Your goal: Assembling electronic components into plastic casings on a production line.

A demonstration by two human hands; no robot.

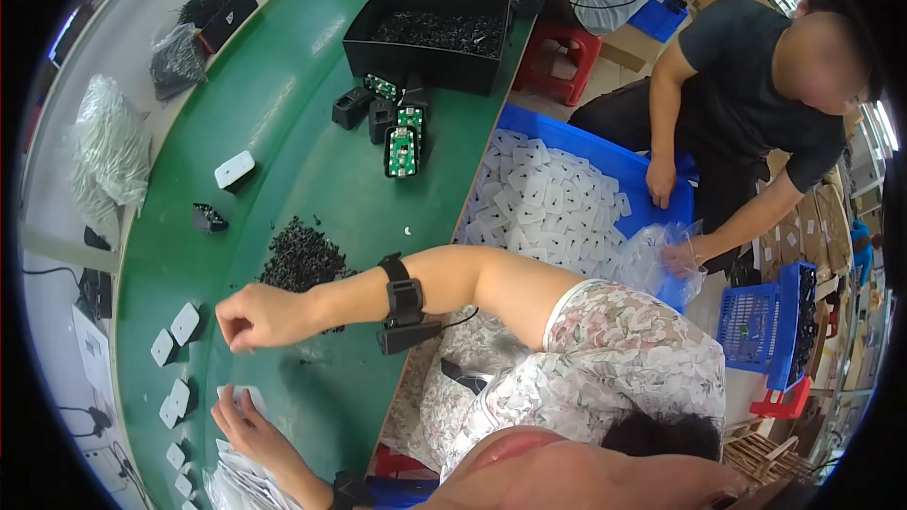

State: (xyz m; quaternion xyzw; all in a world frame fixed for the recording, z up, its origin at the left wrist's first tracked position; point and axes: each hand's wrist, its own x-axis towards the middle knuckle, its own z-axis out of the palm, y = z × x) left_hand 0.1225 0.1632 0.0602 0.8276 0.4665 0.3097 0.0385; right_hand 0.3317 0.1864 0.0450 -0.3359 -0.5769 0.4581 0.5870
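Note:
My left hand (257,436) is at the near left of the green table, its fingers around a white-faced part (249,400) that they partly cover. Above it, my right hand (260,318) is closed with its fingertips curled down; whatever is in them is too small or hidden to tell. Just beyond my right forearm lies a heap of small black screws or pins (300,257). White-topped black casings (185,323) stand in a loose line to the left of both hands. Beside my left hand is a stack of white pieces in clear plastic (241,482).
Farther along the table (283,113) are open casings with green circuit boards (402,152) and a black box (425,71) of small black parts. A blue crate (652,156) of white plates stands to the right, where a co-worker (718,76) handles a clear bag (657,250).

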